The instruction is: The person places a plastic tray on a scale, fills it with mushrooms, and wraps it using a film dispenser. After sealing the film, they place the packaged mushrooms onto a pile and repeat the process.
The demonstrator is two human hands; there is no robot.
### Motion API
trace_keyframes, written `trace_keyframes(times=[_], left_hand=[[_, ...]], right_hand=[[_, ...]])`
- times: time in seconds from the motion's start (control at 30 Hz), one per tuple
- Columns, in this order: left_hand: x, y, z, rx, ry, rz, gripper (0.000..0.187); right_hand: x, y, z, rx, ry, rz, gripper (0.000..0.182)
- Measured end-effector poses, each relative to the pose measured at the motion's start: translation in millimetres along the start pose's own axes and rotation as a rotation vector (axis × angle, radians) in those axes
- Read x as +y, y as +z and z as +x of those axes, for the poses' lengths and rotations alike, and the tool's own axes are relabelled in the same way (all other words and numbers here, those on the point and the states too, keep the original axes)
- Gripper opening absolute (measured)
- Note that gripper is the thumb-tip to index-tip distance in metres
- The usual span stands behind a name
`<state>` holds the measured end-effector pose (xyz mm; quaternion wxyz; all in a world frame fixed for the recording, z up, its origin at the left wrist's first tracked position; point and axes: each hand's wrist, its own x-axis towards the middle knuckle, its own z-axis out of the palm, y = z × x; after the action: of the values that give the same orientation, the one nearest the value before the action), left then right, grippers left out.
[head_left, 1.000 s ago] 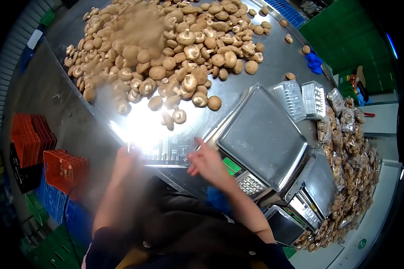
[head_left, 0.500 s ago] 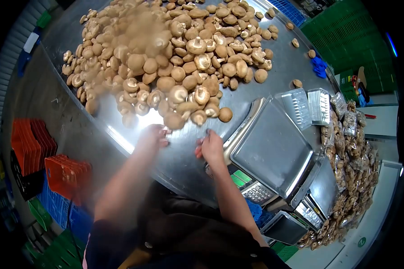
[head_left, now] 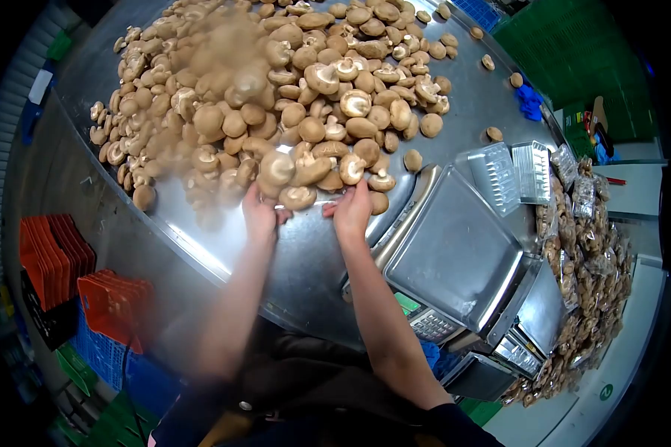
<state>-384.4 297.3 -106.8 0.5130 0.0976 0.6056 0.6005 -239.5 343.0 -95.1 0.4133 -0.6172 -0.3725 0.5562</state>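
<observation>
A big heap of brown mushrooms covers the far half of the round steel table. Both my hands are at the heap's near edge. My left hand lies back-up against a pale-capped mushroom; its fingertips are hidden beneath it. My right hand has its fingers spread and touches the mushrooms next to a small one. Nothing shows in its palm.
A steel-pan scale with a keypad stands just right of my right arm. Clear plastic trays lie beyond it, with bagged mushrooms piled further right. Red crates stand low on the left, and a blue cloth lies at the table's far edge.
Both hands have left the clear tray near the table's front edge and moved forward to the heap. The tray is no longer in view.
</observation>
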Motion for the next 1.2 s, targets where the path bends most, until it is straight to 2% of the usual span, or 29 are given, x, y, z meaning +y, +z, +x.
trace_keyframes(times=[0.03, 0.07, 0.17, 0.3, 0.43, 0.47, 0.57, 0.7, 0.77, 0.87, 0.97, 1.03, 1.13, 1.2], left_hand=[[0, -4, -7, -0.01, 0.033, 0.005, 0.034], [-2, -11, -12, -0.03, 0.053, -0.013, 0.035], [12, -18, -41, -0.068, 0.151, 0.066, 0.031], [42, -12, -75, 0.008, 0.179, -0.028, 0.042], [52, -14, -94, -0.01, 0.253, 0.118, 0.047], [55, -13, -98, -0.037, 0.264, 0.159, 0.044], [61, 0, -116, -0.132, 0.24, 0.129, 0.043], [57, 30, -139, -0.339, 0.116, 0.232, 0.044], [38, 46, -140, -0.439, -0.005, 0.262, 0.057], [20, 90, -156, -0.572, -0.08, 0.429, 0.067], [6, 131, -178, -0.646, -0.011, 0.554, 0.063], [-12, 144, -181, -0.693, 0.116, 0.682, 0.06], [-60, 141, -164, -0.688, 0.434, 0.868, 0.057], [-62, 135, -167, -0.656, 0.595, 0.906, 0.058]], right_hand=[[3, -1, -6, 0.0, -0.001, 0.035, 0.032], [5, -4, -12, -0.017, 0.085, 0.076, 0.029], [-2, -11, -41, -0.049, -0.021, -0.002, 0.026], [-18, -20, -67, -0.117, -0.036, 0.126, 0.028], [-36, -38, -88, -0.155, -0.071, 0.142, 0.043], [-40, -46, -91, -0.165, -0.087, 0.116, 0.053], [-62, -73, -104, -0.132, -0.186, 0.117, 0.054], [-69, -130, -112, -0.046, -0.204, 0.082, 0.054], [-59, -165, -114, 0.016, -0.23, 0.068, 0.054], [-45, -217, -116, 0.126, -0.202, 0.049, 0.055], [-34, -261, -123, 0.213, -0.183, -0.002, 0.055], [-27, -282, -126, 0.278, -0.151, -0.041, 0.055], [-32, -300, -132, 0.269, -0.123, -0.126, 0.056], [-40, -304, -140, 0.292, -0.101, -0.23, 0.059]])
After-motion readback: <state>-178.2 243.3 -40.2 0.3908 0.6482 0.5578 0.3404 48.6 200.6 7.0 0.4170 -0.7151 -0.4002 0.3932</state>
